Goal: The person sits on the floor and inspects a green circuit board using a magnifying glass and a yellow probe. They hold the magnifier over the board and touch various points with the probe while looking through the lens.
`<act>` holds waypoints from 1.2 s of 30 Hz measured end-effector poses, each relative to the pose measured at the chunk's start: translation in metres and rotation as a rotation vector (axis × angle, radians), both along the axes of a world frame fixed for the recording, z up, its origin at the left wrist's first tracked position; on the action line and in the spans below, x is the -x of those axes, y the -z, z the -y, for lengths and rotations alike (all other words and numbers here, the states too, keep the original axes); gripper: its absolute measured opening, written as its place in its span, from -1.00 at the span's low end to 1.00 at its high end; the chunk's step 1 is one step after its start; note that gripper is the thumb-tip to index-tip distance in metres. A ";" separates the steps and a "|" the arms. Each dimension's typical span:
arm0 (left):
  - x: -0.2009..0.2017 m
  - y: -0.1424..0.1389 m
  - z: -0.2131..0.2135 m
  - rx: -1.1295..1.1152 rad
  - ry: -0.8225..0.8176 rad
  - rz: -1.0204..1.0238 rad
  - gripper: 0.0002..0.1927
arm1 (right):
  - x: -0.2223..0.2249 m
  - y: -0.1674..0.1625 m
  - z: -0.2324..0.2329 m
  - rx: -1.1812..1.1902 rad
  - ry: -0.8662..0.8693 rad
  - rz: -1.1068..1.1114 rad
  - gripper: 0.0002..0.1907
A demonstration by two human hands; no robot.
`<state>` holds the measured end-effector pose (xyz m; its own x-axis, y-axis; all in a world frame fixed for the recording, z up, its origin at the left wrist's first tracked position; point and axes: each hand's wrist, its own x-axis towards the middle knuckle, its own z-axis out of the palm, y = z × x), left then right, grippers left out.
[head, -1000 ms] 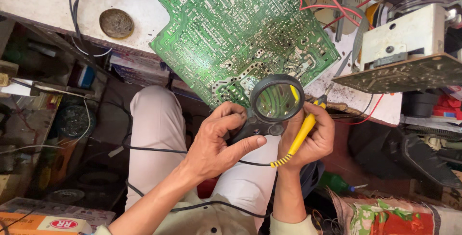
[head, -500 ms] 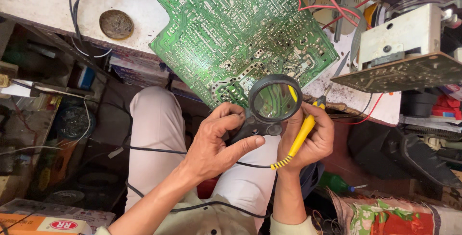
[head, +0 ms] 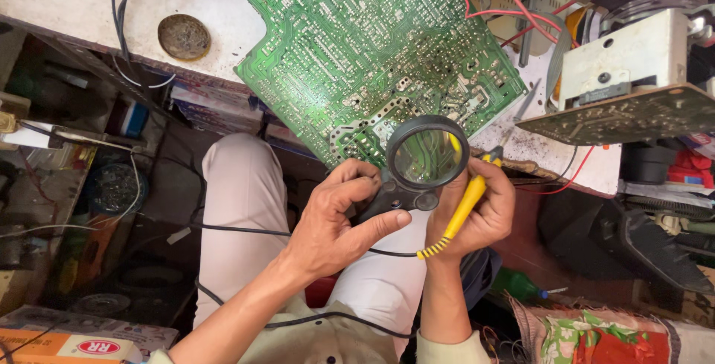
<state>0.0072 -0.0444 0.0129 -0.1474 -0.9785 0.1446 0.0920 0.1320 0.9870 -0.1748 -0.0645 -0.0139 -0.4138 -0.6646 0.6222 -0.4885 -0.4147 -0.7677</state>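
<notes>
A large green circuit board (head: 372,43) lies solder side up, overhanging the near edge of a white workbench (head: 59,6). My left hand (head: 335,222) grips the black handle of a round magnifying glass (head: 426,157), held over the board's near corner. My right hand (head: 480,211) holds a yellow-handled soldering iron (head: 463,211), its tip hidden behind the lens. A black cord runs from the iron across my lap.
A round tin (head: 184,37) and cables sit on the bench at left. Red wires (head: 506,14), a white metal unit (head: 622,62) and a second brown board (head: 625,114) crowd the right. Clutter and boxes lie on the floor around my legs.
The magnifying glass and both hands have shifted very slightly; otherwise nothing has visibly moved.
</notes>
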 end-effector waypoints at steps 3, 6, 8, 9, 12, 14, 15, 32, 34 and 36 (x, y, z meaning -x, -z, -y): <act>0.000 0.000 0.001 0.009 -0.002 -0.003 -0.61 | -0.003 0.002 0.000 -0.019 -0.026 0.030 -0.82; -0.001 0.000 0.000 0.016 0.000 -0.010 -0.62 | -0.005 0.003 -0.002 -0.033 -0.044 0.045 -0.82; -0.001 0.001 0.000 0.016 0.001 -0.012 -0.62 | -0.004 0.003 -0.004 -0.027 -0.031 0.018 -0.81; -0.001 0.001 0.000 0.017 0.001 -0.013 -0.62 | -0.003 0.002 -0.004 -0.020 -0.009 -0.015 -0.81; -0.001 0.001 0.000 0.021 0.001 -0.013 -0.62 | -0.002 0.004 -0.003 -0.001 -0.022 -0.007 -0.80; -0.001 0.001 -0.001 0.027 -0.001 -0.008 -0.62 | -0.003 0.005 -0.003 -0.028 -0.025 0.030 -0.81; -0.001 0.001 -0.001 0.032 -0.002 -0.004 -0.62 | -0.004 0.006 -0.004 -0.063 -0.011 0.047 -0.83; -0.001 0.001 0.000 0.029 -0.003 -0.002 -0.61 | -0.008 0.001 -0.005 -0.044 -0.006 -0.010 -0.84; 0.000 0.002 0.000 0.038 -0.004 -0.002 -0.61 | -0.007 -0.001 -0.005 0.003 0.029 -0.094 -0.82; 0.000 0.002 0.000 0.044 -0.005 -0.004 -0.60 | -0.005 -0.001 -0.006 -0.032 0.028 0.001 -0.84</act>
